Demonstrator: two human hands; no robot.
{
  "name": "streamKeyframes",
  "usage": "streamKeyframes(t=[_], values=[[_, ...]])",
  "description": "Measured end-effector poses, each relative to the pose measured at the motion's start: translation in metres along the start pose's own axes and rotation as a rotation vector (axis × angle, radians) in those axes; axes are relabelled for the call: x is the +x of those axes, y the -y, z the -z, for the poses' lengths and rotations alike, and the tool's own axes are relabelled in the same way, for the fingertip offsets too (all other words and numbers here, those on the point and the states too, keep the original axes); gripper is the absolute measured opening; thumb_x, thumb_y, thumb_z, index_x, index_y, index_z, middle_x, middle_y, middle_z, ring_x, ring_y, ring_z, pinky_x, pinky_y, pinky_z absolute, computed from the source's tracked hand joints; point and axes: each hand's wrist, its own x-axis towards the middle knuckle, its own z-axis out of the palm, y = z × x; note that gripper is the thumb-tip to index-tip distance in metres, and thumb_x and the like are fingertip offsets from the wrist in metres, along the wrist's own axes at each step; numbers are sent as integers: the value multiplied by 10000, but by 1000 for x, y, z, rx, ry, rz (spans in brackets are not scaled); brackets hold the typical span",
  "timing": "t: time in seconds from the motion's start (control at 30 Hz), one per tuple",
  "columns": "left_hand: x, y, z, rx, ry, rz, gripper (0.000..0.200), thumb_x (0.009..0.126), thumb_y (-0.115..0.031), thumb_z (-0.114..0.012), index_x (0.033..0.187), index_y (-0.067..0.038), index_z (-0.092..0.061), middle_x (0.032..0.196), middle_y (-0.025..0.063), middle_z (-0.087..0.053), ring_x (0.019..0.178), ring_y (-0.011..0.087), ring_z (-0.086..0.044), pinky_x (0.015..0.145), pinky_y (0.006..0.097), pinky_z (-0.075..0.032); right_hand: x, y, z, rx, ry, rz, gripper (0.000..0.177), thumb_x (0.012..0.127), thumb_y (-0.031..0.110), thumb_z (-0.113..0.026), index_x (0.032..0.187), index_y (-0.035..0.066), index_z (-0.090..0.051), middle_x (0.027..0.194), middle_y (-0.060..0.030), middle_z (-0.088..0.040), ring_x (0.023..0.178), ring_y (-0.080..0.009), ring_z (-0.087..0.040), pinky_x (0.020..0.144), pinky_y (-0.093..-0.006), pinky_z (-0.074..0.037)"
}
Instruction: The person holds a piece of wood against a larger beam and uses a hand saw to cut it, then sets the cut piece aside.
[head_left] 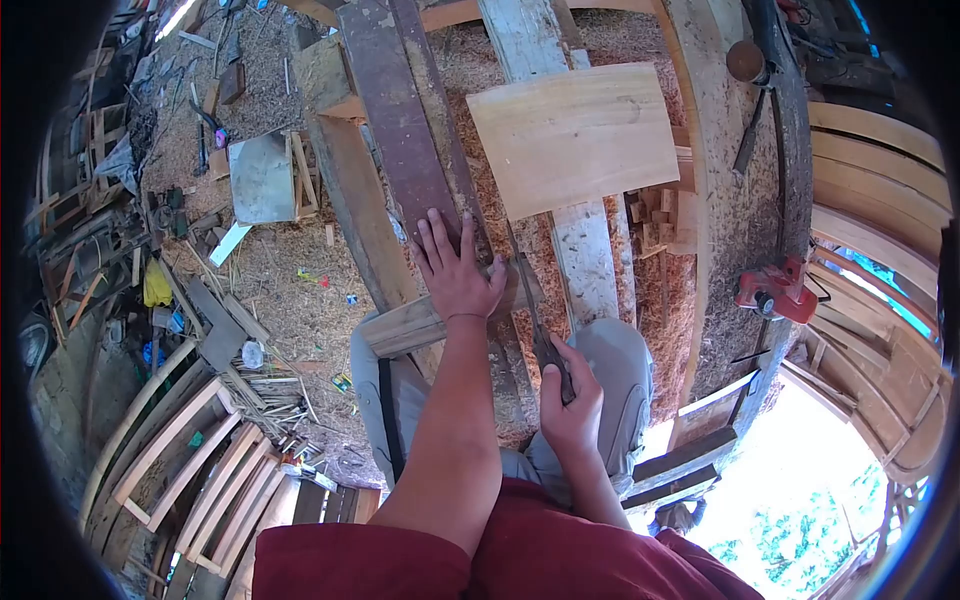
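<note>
My left hand [460, 275] lies flat with spread fingers, pressing across a dark brown painted board [400, 120] and a short wooden block [405, 333]. The block rests crosswise over the board, in front of my knees. In my right hand [572, 405] is the dark handle of a handsaw [528, 285], my fingers wrapped round it. Seen nearly edge-on, the narrow blade points away from me and passes close by the block's right end. Beyond the saw tip sits a pale, slightly curved wood panel [575, 140].
A weathered whitish plank [585, 255] runs under the panel. At right, a thick beam holds a red power tool [780, 290] and a dark-handled tool [752, 130]. Curved wooden frames [190, 470] stand lower left. Sawdust and scraps cover the ground, with a square sheet [262, 180] there.
</note>
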Motion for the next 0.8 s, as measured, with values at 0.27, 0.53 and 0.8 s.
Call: streamKeyframes(t=[0.27,0.53,0.8], values=[[2,1,-1,-1,-3,0,824,934,-520,-657,1676,-209,-478,1836,224,-162,1705,430,-112,1369,604,-78,-5,10,6,-6,8,-49,411,1014,66,-670,1407,-57,-679,1086,-204,-801,884,-179,-776,791,-308,-591],[3,3,0,14,-2,-20,823,940,-518,-646,1680,-210,-460,1834,234,-161,1700,443,-124,1370,603,-84,-9,17,10,0,36,-129,414,1003,84,-679,1401,-31,-682,1165,-243,-796,1058,-316,-816,896,-387,-620],[1,3,-3,21,-30,-53,831,947,-522,-641,1694,-219,-441,1835,240,-155,1701,445,-121,1367,614,-87,-6,28,19,-47,57,-140,427,993,109,-690,1404,-5,-675,1090,-255,-798,1016,-412,-808,862,-438,-637]])
